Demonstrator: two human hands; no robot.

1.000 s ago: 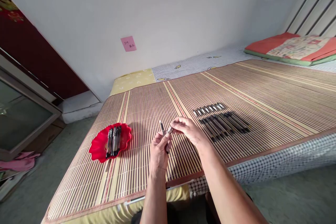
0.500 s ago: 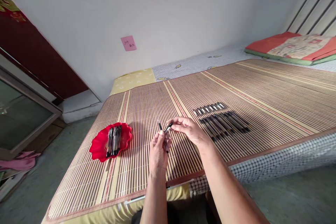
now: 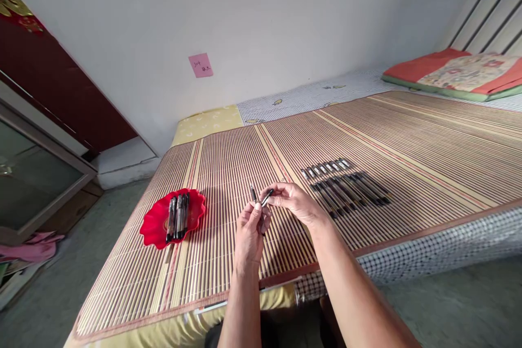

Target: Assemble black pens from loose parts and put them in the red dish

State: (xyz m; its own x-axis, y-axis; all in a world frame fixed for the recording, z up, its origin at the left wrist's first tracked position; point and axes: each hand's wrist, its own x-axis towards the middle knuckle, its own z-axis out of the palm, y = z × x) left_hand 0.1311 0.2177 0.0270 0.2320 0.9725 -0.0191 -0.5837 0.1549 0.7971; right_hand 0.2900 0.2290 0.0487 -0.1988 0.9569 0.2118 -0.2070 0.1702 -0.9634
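My left hand (image 3: pixel 249 234) is closed round a dark pen (image 3: pixel 253 194) whose tip points up and away. My right hand (image 3: pixel 294 202) pinches a small dark pen cap (image 3: pixel 267 197) right beside that tip. Both hands hover over the striped bamboo mat (image 3: pixel 228 168) near its front edge. To the right lies a row of several dark pens (image 3: pixel 350 189) with a row of several caps (image 3: pixel 324 168) just behind them. To the left, a red scalloped plate (image 3: pixel 157 225) holds several pens (image 3: pixel 176 216).
The mat covers a bed with checked sheet at its front edge (image 3: pixel 428 255). A folded orange and patterned quilt (image 3: pixel 460 73) lies at the far right. A pink sticky note (image 3: pixel 200 65) is on the white wall. Glass-fronted furniture (image 3: pixel 36 174) stands at left.
The cap in my right hand has come a little closer to the pen tip in my left hand. The hands have barely shifted otherwise.
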